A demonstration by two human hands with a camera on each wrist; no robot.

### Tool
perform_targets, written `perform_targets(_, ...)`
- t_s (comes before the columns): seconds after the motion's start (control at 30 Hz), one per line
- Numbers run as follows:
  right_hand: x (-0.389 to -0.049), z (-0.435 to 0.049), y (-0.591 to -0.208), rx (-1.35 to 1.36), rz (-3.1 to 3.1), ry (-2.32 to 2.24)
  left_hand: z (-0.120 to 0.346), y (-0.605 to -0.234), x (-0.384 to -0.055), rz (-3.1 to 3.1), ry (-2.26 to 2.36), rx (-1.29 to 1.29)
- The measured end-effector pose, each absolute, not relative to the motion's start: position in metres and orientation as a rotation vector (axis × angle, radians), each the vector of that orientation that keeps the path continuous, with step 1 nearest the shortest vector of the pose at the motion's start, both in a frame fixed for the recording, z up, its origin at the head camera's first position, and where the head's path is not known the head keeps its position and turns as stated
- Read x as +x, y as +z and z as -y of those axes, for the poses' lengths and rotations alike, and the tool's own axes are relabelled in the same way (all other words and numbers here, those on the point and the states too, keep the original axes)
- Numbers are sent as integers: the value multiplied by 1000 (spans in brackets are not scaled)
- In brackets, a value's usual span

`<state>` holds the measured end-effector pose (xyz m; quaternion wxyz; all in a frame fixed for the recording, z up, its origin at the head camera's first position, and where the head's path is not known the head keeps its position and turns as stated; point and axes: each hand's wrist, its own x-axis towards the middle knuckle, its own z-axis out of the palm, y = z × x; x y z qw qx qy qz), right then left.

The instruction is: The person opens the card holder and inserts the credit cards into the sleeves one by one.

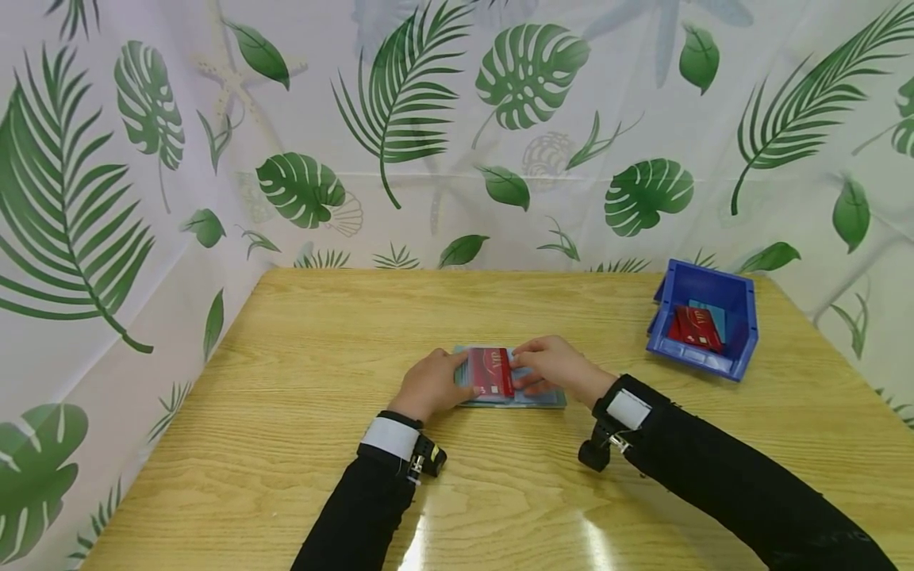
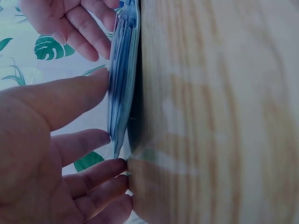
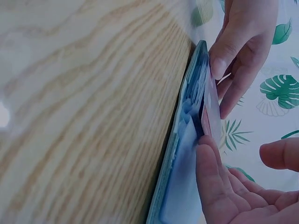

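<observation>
A card holder (image 1: pixel 546 399) with pale blue covers lies opened on the table, its several clear sleeves (image 3: pixel 180 182) fanned up a little. On its left side sits a red card (image 1: pixel 491 369) with "VIP" lettering. My left hand (image 1: pixel 433 385) rests at the holder's left edge, with thumb and index finger spread apart against the pages and the other fingertips low by the table. From the right, my right hand (image 1: pixel 550 366) reaches over the holder. Its fingertips (image 3: pixel 208 142) touch the red card's right edge, while the thumb (image 3: pixel 280 154) stands apart.
A blue bin (image 1: pixel 714 285) stands at the back right of the wooden table (image 1: pixel 321 317). More red cards (image 1: pixel 698 327) and a light blue piece lie in it. A leaf-patterned curtain (image 1: pixel 428 222) hangs behind the table and along its left side.
</observation>
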<state>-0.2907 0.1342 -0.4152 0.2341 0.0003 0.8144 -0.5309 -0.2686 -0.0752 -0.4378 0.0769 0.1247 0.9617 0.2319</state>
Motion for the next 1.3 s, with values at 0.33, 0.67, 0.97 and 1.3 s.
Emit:
perform_targets(0.33,-293,-129,-419,5,-2237,-1461,75,-439,-270,-2896,656,373)
perform_targets(0.67,-291,-127,-422,11,-2211,-1506,74,-438,-270,-2897,624,369)
perform_targets(0.97,-290,-127,-419,-12,-2186,-1519,73,-436,-273,-2901,633,349)
perform_targets(1.3,-290,-145,-415,-254,-2184,-1389,69,-439,-273,-2928,627,343)
